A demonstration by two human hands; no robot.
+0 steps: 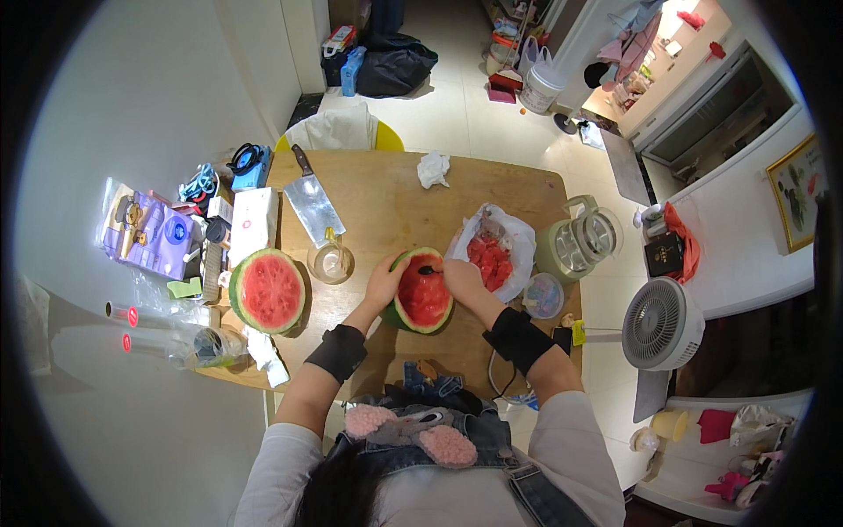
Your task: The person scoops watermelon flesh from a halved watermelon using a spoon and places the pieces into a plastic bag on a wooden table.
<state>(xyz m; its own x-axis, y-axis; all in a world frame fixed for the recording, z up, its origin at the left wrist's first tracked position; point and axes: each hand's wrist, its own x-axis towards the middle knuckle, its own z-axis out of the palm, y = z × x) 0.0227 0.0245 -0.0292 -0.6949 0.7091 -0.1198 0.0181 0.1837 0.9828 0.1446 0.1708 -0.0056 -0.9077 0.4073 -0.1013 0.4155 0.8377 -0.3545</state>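
A partly hollowed watermelon half (423, 304) rests on the wooden table in front of me. My left hand (384, 282) grips its rim on the left side. My right hand (462, 278) holds a spoon (427, 270), whose dark-looking bowl lies inside the red hollow. Just right of that hand, a white plastic bag (522, 244) stands open with chunks of watermelon flesh (489, 262) in it. Another watermelon half (269, 291), its cut face up and not hollowed, sits to the left. Between the two halves, farther back, is a glass mug (331, 262).
A cleaver (314, 201) lies at the back left, its blade tip close to the mug. Crumpled tissue (433, 170) is near the far edge. At right stand a large lidded pitcher (571, 245) and a round plastic tub (544, 296). Boxes and a purple tissue pack (153, 230) crowd the left.
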